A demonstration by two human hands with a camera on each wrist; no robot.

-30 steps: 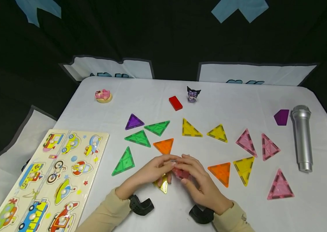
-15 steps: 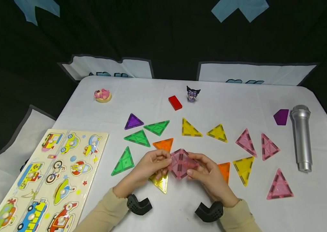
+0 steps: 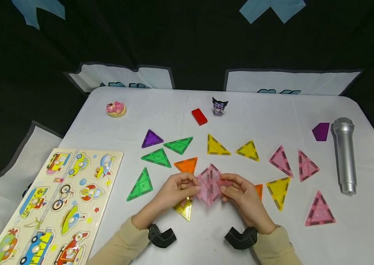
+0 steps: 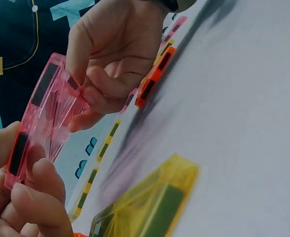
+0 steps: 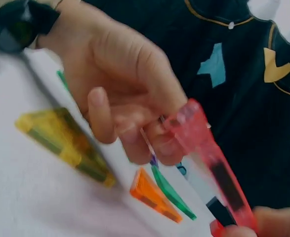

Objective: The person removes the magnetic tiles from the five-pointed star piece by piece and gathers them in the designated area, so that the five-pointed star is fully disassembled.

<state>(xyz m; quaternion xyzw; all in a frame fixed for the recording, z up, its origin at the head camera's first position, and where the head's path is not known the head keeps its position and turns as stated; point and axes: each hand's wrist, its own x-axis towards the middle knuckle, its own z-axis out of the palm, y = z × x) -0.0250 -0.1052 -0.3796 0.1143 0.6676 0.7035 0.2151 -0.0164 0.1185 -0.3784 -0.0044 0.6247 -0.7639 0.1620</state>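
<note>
Both hands hold a pair of pink magnetic tiles (image 3: 208, 186) up over the middle of the table. In the head view they meet along an upright seam and form a diamond. My left hand (image 3: 179, 189) pinches the left corner between thumb and fingers. On the opposite corner, my right hand (image 3: 244, 195) does the same. The left wrist view shows the tiles (image 4: 50, 108) edge-on, with dark magnet strips and panes at an angle to each other. Below the left hand lies a yellow triangle tile (image 3: 183, 211). An orange tile (image 3: 259, 190) is partly hidden behind the right hand.
Green (image 3: 140, 185), purple (image 3: 151, 139), orange (image 3: 186, 165), yellow (image 3: 279, 192) and pink (image 3: 320, 209) triangle tiles lie spread around. A puzzle board (image 3: 55, 206) covers the left. At right lies a silver microphone (image 3: 344, 156); small figurines (image 3: 219, 106) and a red block (image 3: 199, 116) are farther back.
The pink tiles were mostly covered by the hands a second ago. The right hand has moved right and the tiles have come up into view, then turned so the seam faces the head camera.
</note>
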